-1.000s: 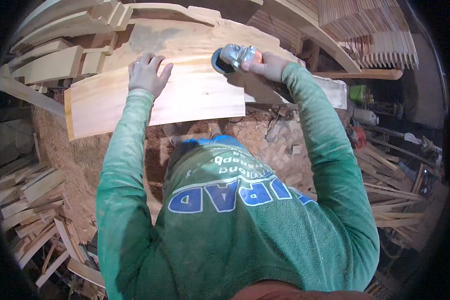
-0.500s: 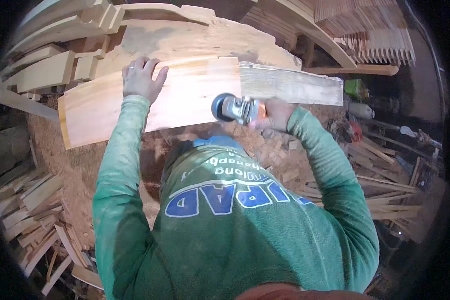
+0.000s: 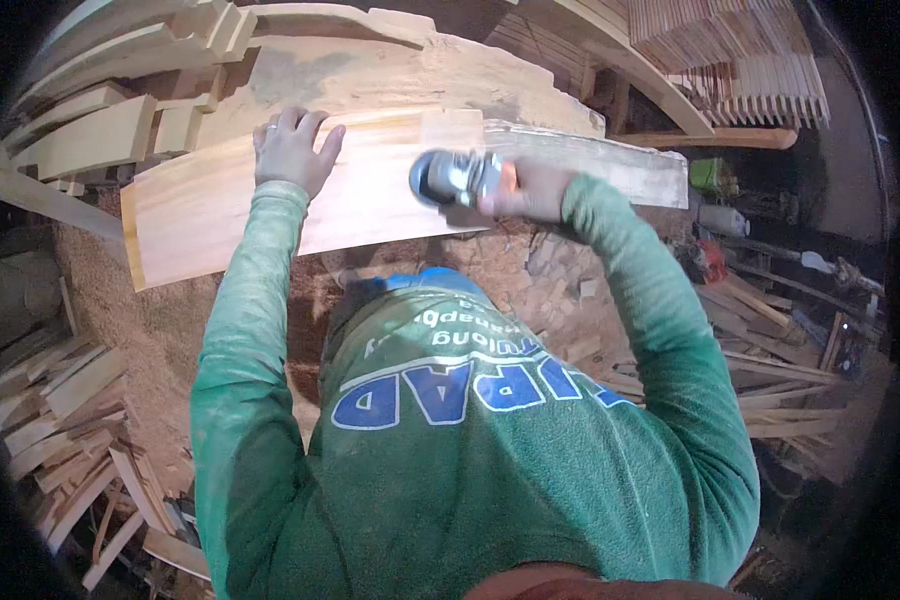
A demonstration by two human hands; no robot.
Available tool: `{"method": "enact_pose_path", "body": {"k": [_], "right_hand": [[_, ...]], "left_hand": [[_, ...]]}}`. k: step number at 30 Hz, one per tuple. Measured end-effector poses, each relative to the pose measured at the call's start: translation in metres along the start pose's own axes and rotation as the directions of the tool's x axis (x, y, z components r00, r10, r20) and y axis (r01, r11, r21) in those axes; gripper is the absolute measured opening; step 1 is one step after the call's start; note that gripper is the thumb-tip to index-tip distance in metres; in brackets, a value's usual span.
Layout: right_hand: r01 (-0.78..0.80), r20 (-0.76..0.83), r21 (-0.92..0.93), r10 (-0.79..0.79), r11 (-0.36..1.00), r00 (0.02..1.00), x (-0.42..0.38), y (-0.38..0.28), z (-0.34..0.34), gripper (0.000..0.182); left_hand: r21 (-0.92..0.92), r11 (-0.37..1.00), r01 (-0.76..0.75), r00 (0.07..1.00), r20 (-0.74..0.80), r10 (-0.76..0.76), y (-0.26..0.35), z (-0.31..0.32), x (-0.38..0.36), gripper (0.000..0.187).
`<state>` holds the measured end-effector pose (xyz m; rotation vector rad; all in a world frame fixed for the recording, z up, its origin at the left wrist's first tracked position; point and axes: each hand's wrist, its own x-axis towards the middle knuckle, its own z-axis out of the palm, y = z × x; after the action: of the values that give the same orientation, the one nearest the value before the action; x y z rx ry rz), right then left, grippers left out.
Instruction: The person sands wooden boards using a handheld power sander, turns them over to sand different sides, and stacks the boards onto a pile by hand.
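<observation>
A: Head view, nearest first: what fills the bottom?

B: The person's own green shirt (image 3: 450, 470) with blue lettering, both sleeves reaching up toward the work.

A: And beside the body?

B: Wood scraps (image 3: 60, 420) piled low on the left, more offcuts (image 3: 770, 380) scattered on the right, and sawdust (image 3: 150, 310) on the floor between the left pile and the body.

A: What does the right hand do?

B: The right hand (image 3: 530, 190) is wrapped tight around a grinder (image 3: 455, 178), fingers closed on its orange-and-grey body. The disc end points left and sits on the right part of the board (image 3: 270, 195), near its lower edge. The tool is blurred, so I cannot tell how much of the disc touches.

A: The left hand?

B: The left hand (image 3: 292, 150) lies flat on the board's upper edge, fingers spread, palm pressing down. It holds nothing.

A: Where does the board lie?

B: Across the middle, pale and slightly curved, its right end over a rougher plank (image 3: 610, 165).

A: Beyond that?

B: Curved timbers (image 3: 110, 110) stacked at upper left, a slab (image 3: 390, 70) behind the board, and slats (image 3: 740, 60) stacked at upper right.
</observation>
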<state>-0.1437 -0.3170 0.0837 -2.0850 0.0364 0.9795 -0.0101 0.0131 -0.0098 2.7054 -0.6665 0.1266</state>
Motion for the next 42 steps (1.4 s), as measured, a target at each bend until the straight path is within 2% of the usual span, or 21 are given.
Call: {"method": "enact_pose_path", "body": {"k": [1, 3, 6, 9, 11, 14, 17, 18, 19, 20, 21, 22, 25, 29, 31, 34, 37, 38, 40, 41, 42], "right_hand": [[-0.045, 0.056, -0.008, 0.045, 0.999, 0.997, -0.011, -0.01, 0.009, 0.081], [-0.038, 0.048, -0.179, 0.048, 0.983, 0.998, -0.016, -0.014, 0.024, 0.073], [0.012, 0.042, -0.204, -0.004, 0.979, 0.999, -0.003, -0.025, 0.023, 0.075], [-0.014, -0.018, -0.062, 0.013, 0.998, 1.0, 0.024, -0.025, -0.007, 0.079], [0.094, -0.157, -0.072, -0.104, 0.993, 0.982, 0.058, 0.01, -0.033, 0.084], [-0.295, -0.198, -0.268, 0.247, 0.917, 0.948, 0.053, -0.014, -0.065, 0.082], [-0.072, -0.223, -0.201, 0.026, 0.977, 0.975, 0.039, 0.011, -0.049, 0.078], [-0.017, -0.207, -0.101, -0.004, 0.995, 0.978, 0.013, -0.007, -0.035, 0.071], [0.119, -0.122, 0.152, -0.1, 0.981, 0.987, 0.0, -0.01, -0.015, 0.065], [-0.008, -0.083, 0.002, 0.008, 1.0, 0.997, -0.004, 0.012, -0.007, 0.065], [-0.083, 0.038, 0.037, 0.081, 0.996, 0.996, -0.024, -0.007, 0.001, 0.076], [-0.122, 0.011, -0.14, 0.125, 0.983, 0.992, -0.032, -0.005, 0.01, 0.079], [-0.142, 0.027, -0.16, 0.148, 0.977, 0.989, -0.042, -0.006, 0.011, 0.082], [-0.055, -0.114, 0.084, 0.065, 0.995, 0.991, -0.009, 0.022, -0.027, 0.081], [-0.036, -0.158, -0.067, 0.025, 0.997, 0.987, 0.006, 0.002, -0.055, 0.087], [-0.3, -0.111, -0.169, 0.284, 0.939, 0.952, 0.025, -0.039, -0.072, 0.091], [-0.196, -0.209, -0.271, 0.142, 0.942, 0.968, 0.059, -0.01, -0.06, 0.097], [-0.191, -0.17, -0.303, 0.144, 0.934, 0.975, 0.056, -0.013, -0.053, 0.099], [-0.056, -0.137, -0.323, 0.011, 0.945, 0.99, 0.045, -0.013, -0.025, 0.087], [0.017, -0.037, -0.121, -0.021, 0.993, 0.999, 0.034, -0.017, -0.009, 0.074], [0.027, 0.043, -0.064, -0.025, 0.998, 0.999, 0.023, -0.021, 0.004, 0.066]], "left_hand": [[-0.001, 1.0, 0.001, 1.0, 0.003, -0.001, -0.001, 0.001, -0.001, 0.04], [-0.003, 1.0, -0.003, 1.0, 0.006, 0.003, -0.002, 0.001, 0.001, 0.04], [0.012, 1.0, -0.012, 1.0, -0.006, 0.012, -0.002, 0.001, 0.001, 0.041], [0.018, 1.0, -0.008, 1.0, -0.001, 0.008, -0.001, 0.0, 0.001, 0.04], [-0.001, 1.0, -0.003, 1.0, -0.002, 0.003, -0.001, 0.001, 0.001, 0.04], [0.0, 1.0, -0.013, 1.0, -0.026, 0.013, -0.002, 0.006, -0.002, 0.038], [0.007, 1.0, 0.011, 1.0, 0.019, -0.011, -0.003, 0.005, 0.0, 0.039], [0.005, 1.0, 0.026, 0.999, 0.046, -0.027, -0.002, 0.004, 0.001, 0.04], [0.006, 1.0, 0.02, 0.999, 0.045, -0.02, -0.001, 0.003, 0.002, 0.039], [0.006, 1.0, 0.017, 0.999, 0.042, -0.018, 0.0, 0.001, 0.003, 0.039], [0.008, 1.0, 0.017, 0.999, 0.043, -0.018, 0.0, 0.0, 0.002, 0.039], [0.008, 1.0, 0.019, 0.999, 0.046, -0.019, 0.001, -0.001, 0.002, 0.039], [0.011, 1.0, 0.012, 0.999, 0.031, -0.012, 0.0, 0.0, 0.003, 0.038], [0.026, 1.0, -0.01, 1.0, -0.01, 0.011, 0.002, 0.004, 0.002, 0.037], [0.03, 1.0, -0.002, 1.0, -0.004, 0.002, 0.001, 0.003, 0.001, 0.038], [0.016, 1.0, 0.012, 1.0, 0.021, -0.012, -0.001, 0.003, 0.002, 0.039], [0.005, 1.0, 0.012, 1.0, 0.012, -0.012, 0.002, 0.0, -0.001, 0.038], [0.009, 1.0, 0.007, 1.0, 0.008, -0.007, 0.002, 0.001, -0.001, 0.037], [0.008, 1.0, 0.005, 1.0, -0.002, -0.005, 0.001, 0.001, 0.001, 0.036], [0.005, 1.0, 0.009, 1.0, -0.001, -0.009, 0.001, 0.001, 0.002, 0.035], [0.001, 1.0, 0.012, 1.0, 0.003, -0.012, 0.001, 0.001, 0.0, 0.035]]}}
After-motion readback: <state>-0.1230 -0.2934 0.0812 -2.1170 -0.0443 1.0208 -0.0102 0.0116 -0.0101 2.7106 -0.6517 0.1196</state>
